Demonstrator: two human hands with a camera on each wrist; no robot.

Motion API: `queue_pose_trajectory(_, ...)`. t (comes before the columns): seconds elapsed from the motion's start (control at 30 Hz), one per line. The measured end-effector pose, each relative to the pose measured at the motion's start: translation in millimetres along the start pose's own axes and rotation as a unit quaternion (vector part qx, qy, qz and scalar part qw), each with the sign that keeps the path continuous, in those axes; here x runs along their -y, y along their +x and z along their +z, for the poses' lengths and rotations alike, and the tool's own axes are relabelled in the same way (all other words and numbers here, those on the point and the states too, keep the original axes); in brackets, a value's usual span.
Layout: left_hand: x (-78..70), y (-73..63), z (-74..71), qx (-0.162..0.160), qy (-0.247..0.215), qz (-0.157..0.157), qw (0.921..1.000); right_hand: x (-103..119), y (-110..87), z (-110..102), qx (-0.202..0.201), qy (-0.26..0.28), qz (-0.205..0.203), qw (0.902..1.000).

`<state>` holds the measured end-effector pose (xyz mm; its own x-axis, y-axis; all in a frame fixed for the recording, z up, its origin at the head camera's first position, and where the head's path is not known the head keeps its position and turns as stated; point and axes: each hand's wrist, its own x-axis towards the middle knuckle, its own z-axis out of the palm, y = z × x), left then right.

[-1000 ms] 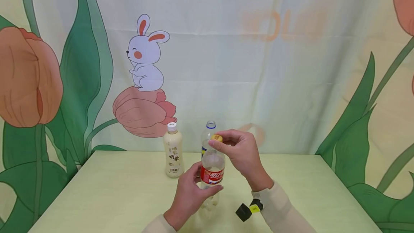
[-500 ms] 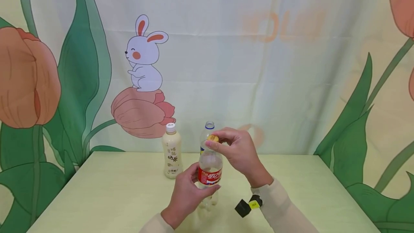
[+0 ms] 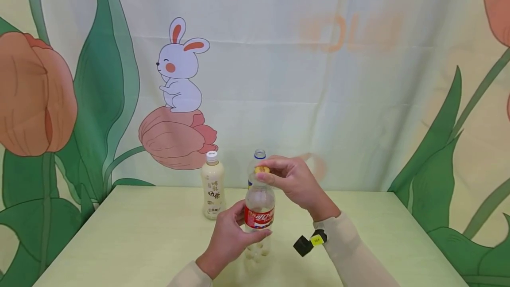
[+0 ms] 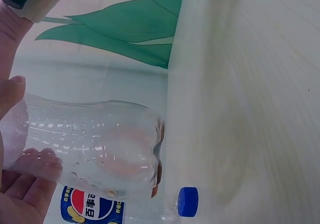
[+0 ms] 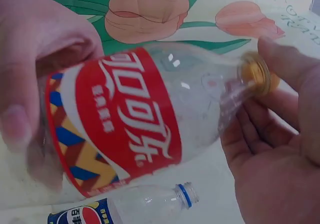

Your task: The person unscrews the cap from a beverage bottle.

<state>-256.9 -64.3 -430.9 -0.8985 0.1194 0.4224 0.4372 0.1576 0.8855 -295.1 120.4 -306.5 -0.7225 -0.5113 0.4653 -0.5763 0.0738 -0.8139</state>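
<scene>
Left wrist: left hand (image 3: 231, 236) grips droplet-flecked bottle (image 4: 95, 139); head: right hand (image 3: 295, 183) pinches its yellow cap (image 3: 263, 169)

Cream-coloured bottle (image 3: 213, 187) before rabbit-print curtain (image 3: 255, 79)

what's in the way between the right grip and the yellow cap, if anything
Nothing visible: the right grip pinches the yellow cap directly, at the mouth of the red-labelled bottle. The blue-ringed bottle stands behind and the white-capped bottle to the left, neither between them.
</scene>
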Motion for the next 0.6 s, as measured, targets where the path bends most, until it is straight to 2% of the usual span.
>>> queue_pose_trajectory(0.2, -0.2, 0.1, 0.6, 0.007, -0.005, -0.006, 0.9999, -4.6, 2.6, -10.1, 0.053, 0.006, 0.009, 0.9986)
queue_pose_trajectory(0.33, 2.0, 0.2, 1.9, 0.006, -0.003, -0.003, 1.0000, -6.4, 2.6, -10.9, 0.056, 0.016, 0.017, 0.9981)
queue_pose_trajectory(0.43, 2.7, -0.1, 2.7, 0.000, 0.000, 0.002, 1.0000, -5.8, 1.2, -6.9, 0.023, 0.035, 0.028, 0.9987)
queue_pose_trajectory(0.6, 2.2, -0.2, 3.7, -0.005, -0.005, 0.004, 1.0000, 3.5, -1.0, 6.6, -0.092, 0.032, 0.051, 0.9939)
